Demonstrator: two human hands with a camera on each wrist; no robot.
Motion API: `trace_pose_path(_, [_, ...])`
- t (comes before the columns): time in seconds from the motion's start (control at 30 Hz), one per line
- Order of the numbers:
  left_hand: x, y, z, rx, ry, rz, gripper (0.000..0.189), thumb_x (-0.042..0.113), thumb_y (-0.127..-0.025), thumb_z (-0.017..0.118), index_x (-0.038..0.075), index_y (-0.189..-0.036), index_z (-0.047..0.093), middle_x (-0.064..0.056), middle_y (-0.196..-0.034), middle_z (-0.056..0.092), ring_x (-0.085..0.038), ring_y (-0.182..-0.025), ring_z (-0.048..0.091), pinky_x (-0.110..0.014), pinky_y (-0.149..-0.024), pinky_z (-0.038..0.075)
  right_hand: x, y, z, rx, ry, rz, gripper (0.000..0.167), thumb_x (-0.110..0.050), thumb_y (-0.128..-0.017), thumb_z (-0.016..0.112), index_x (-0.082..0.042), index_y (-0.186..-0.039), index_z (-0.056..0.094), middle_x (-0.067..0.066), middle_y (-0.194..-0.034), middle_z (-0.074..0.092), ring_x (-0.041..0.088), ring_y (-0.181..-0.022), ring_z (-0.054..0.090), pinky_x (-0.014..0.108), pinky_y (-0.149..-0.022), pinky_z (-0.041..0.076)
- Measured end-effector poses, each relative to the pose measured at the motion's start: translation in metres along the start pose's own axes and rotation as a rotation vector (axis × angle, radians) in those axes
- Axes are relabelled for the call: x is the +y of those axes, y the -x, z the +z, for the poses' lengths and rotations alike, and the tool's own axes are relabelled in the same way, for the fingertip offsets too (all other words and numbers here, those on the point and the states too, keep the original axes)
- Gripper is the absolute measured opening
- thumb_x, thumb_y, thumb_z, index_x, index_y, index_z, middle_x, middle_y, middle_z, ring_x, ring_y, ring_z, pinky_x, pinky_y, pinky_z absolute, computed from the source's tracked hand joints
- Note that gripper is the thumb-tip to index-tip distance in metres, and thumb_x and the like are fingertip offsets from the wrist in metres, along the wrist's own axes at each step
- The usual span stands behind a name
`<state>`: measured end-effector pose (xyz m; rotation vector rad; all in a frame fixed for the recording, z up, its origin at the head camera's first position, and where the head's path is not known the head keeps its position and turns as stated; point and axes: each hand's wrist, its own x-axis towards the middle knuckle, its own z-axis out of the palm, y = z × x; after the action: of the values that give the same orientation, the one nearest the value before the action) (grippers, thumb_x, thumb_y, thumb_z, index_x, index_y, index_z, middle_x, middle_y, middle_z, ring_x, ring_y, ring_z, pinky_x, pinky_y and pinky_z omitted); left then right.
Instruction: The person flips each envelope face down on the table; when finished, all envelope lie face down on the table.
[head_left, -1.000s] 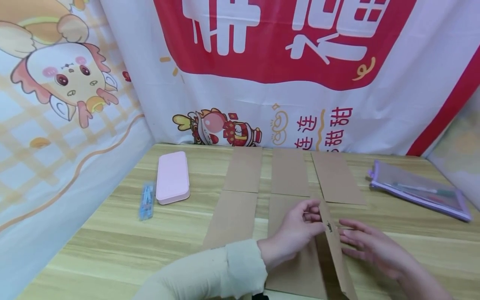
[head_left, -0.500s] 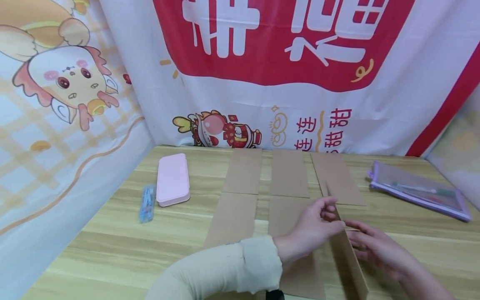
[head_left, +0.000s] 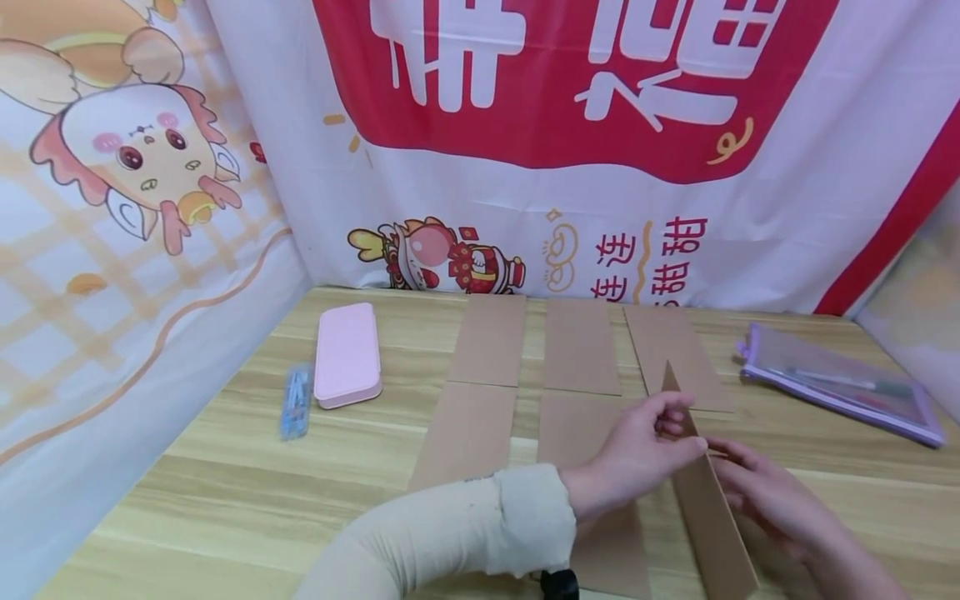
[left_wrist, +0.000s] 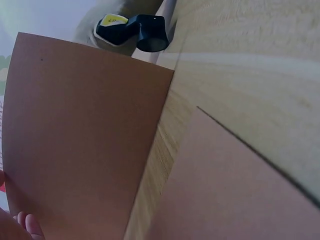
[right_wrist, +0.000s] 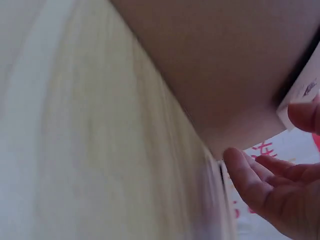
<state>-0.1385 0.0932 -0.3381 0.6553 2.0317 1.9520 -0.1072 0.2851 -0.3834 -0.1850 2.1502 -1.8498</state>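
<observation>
A thin brown kraft-cover notebook (head_left: 708, 508) stands on its long edge on the table, slightly tilted. My left hand (head_left: 645, 454) pinches its upper edge between thumb and fingers; in the left wrist view its broad brown side bows a little. On the other side, my right hand (head_left: 776, 500) has its fingers extended beside the notebook. In the right wrist view, the fingertips (right_wrist: 234, 156) are right at a lower corner, and the thumb overlaps a pale printed edge. Another brown notebook (head_left: 573, 421) lies flat left of it, partly under my left forearm.
Several flat brown notebooks, including the back left one (head_left: 489, 337), lie in rows on the wooden table (head_left: 225, 500). A pink pencil case (head_left: 347, 350) and a small blue packet (head_left: 296, 402) lie left. A purple-edged zip pouch (head_left: 840, 379) lies right.
Both hands have moved right with the notebook. Its small black print, visible earlier from the head, no longer shows there; its plain brown side faces left and up.
</observation>
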Motion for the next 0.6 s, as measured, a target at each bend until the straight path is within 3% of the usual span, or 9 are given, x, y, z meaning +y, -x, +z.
trace_pose_path(0.1, [-0.001, -0.002, 0.001, -0.008, -0.031, 0.025, 0.039, 0.004, -0.081, 0.065, 0.008, -0.119, 0.057, 0.011, -0.094, 0.050, 0.005, -0.082, 0.048, -0.012, -0.077, 0.045, -0.010, 0.004, 0.007, 0.213, 0.171, -0.043, 0.044, -0.012, -0.097, 0.044, 0.012, -0.133, 0.032, -0.018, -0.096, 0.059, 0.002, -0.085, 0.060, 0.021, -0.072, 0.053])
trace_pose_path(0.2, [-0.003, -0.001, 0.001, -0.012, -0.049, 0.044, 0.038, 0.003, -0.082, 0.063, 0.008, -0.120, 0.057, 0.010, -0.096, 0.049, 0.004, -0.083, 0.049, -0.012, -0.076, 0.045, -0.022, 0.009, 0.016, 0.419, 0.328, -0.131, 0.031, -0.013, -0.094, 0.052, -0.005, -0.124, 0.048, -0.018, -0.087, 0.061, -0.001, -0.077, 0.059, 0.018, -0.066, 0.053])
trace_pose_path(0.27, [-0.004, -0.002, 0.001, -0.009, -0.056, 0.052, 0.037, 0.003, -0.083, 0.061, 0.008, -0.120, 0.057, 0.009, -0.096, 0.049, 0.004, -0.082, 0.049, -0.012, -0.075, 0.046, -0.030, 0.012, 0.022, 0.512, 0.415, -0.189, 0.028, -0.014, -0.093, 0.055, -0.017, -0.120, 0.051, -0.019, -0.081, 0.062, -0.001, -0.071, 0.058, 0.017, -0.061, 0.052])
trace_pose_path(0.37, [-0.005, -0.002, 0.001, 0.000, -0.074, 0.064, 0.037, 0.000, -0.084, 0.059, 0.009, -0.120, 0.058, 0.007, -0.097, 0.050, 0.004, -0.082, 0.049, -0.012, -0.073, 0.046, -0.039, 0.014, 0.030, 0.571, 0.489, -0.273, 0.030, -0.012, -0.090, 0.058, -0.022, -0.118, 0.054, -0.017, -0.074, 0.061, 0.001, -0.063, 0.056, 0.017, -0.054, 0.048])
trace_pose_path(0.5, [-0.007, -0.003, 0.002, 0.004, -0.129, 0.060, 0.042, -0.005, -0.084, 0.056, 0.013, -0.121, 0.058, 0.008, -0.097, 0.050, 0.003, -0.083, 0.049, -0.012, -0.073, 0.046, -0.044, 0.014, 0.038, 0.569, 0.553, -0.343, 0.034, -0.008, -0.087, 0.062, -0.020, -0.118, 0.055, -0.012, -0.065, 0.055, 0.005, -0.052, 0.049, 0.020, -0.044, 0.040])
trace_pose_path(0.6, [-0.008, -0.002, 0.001, -0.005, -0.157, 0.048, 0.046, -0.007, -0.082, 0.054, 0.015, -0.122, 0.058, 0.009, -0.097, 0.049, 0.002, -0.084, 0.049, -0.012, -0.072, 0.047, -0.042, 0.014, 0.041, 0.559, 0.560, -0.352, 0.039, -0.007, -0.084, 0.065, -0.027, -0.117, 0.055, -0.009, -0.060, 0.050, 0.006, -0.047, 0.043, 0.023, -0.040, 0.034])
